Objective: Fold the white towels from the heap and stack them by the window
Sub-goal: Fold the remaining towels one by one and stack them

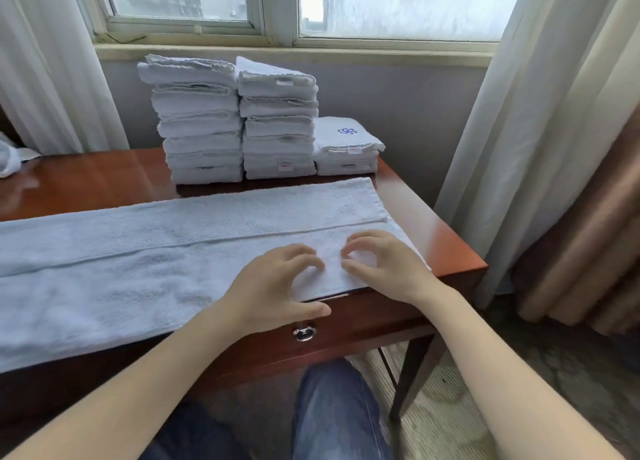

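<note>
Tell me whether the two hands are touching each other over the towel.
Apart. The head view shows bare towel between the left hand and the right hand.

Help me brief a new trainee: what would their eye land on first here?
The long white terry towel, folded lengthwise, lies across the reddish-brown wooden desk in the foreground. Behind it, below the window, stand three stacks of folded white towels: two tall, and a short right one topped with a blue embroidered emblem.

single cam, head-worn, aimed forward and down over desk (104, 182); fingers (301, 251) close under lens, window (398, 6) well beyond them
</note>
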The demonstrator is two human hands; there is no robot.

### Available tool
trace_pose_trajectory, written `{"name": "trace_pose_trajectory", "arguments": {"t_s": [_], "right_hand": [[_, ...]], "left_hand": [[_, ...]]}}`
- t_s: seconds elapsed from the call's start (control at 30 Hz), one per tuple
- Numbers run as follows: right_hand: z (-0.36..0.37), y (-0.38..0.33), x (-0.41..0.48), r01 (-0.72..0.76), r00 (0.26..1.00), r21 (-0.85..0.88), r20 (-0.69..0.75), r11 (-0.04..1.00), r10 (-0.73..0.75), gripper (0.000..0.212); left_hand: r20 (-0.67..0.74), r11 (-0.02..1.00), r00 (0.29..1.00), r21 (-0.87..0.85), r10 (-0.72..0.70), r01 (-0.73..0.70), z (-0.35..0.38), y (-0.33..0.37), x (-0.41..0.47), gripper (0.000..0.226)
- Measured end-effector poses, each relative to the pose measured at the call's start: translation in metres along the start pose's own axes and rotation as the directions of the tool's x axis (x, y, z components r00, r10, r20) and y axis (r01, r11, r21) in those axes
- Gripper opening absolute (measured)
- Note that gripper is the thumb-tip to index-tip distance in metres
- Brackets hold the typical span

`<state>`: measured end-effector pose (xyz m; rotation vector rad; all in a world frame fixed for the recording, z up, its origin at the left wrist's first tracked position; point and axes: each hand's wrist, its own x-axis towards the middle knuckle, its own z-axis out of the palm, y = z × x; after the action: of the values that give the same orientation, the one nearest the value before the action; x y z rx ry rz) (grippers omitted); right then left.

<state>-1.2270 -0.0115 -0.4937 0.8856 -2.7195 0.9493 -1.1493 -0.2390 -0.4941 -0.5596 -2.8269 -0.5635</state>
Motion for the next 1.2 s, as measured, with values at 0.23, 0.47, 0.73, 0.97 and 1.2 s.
{"name": "trace_pose_trajectory", "arguments": {"t_s": [0.23, 0.47, 0.73, 0.97, 1.2], "right_hand": [[-0.008, -0.008, -0.023, 0.012, 0.983, -0.030, 0.181, 0.999, -0.006, 0.052], [-0.032, -0.013, -0.020, -0.036, 0.968, -0.093, 0.246, 0.995, 0.058, 0.029], [-0.054, -0.017, 0.030, -0.188, 0.968, 0.113, -0.149, 0.976, 0.204, 0.013], [-0.041, 0.001, 0.082, -0.189, 0.833, 0.468, -0.389, 0.863, 0.394, 0.021], [-0.015, 0.038, 0.132, -0.371, 0.822, 0.213, -0.378, 0.904, 0.426, 0.031]], "left_hand": [[0.041, 1.000, 0.999, 0.031, -0.008, 0.007, -0.022, 0.006, -0.019, 0.022], [0.057, 0.991, 0.990, 0.035, -0.132, 0.130, -0.045, 0.002, -0.013, 0.015], [-0.235, 0.901, 0.910, 0.196, -0.340, 0.387, -0.058, -0.009, 0.033, 0.024], [-0.335, 0.880, 0.908, 0.312, -0.251, 0.358, -0.059, -0.043, 0.084, 0.029], [-0.270, 0.893, 0.944, 0.354, -0.189, 0.280, -0.040, -0.089, 0.134, 0.026]]}}
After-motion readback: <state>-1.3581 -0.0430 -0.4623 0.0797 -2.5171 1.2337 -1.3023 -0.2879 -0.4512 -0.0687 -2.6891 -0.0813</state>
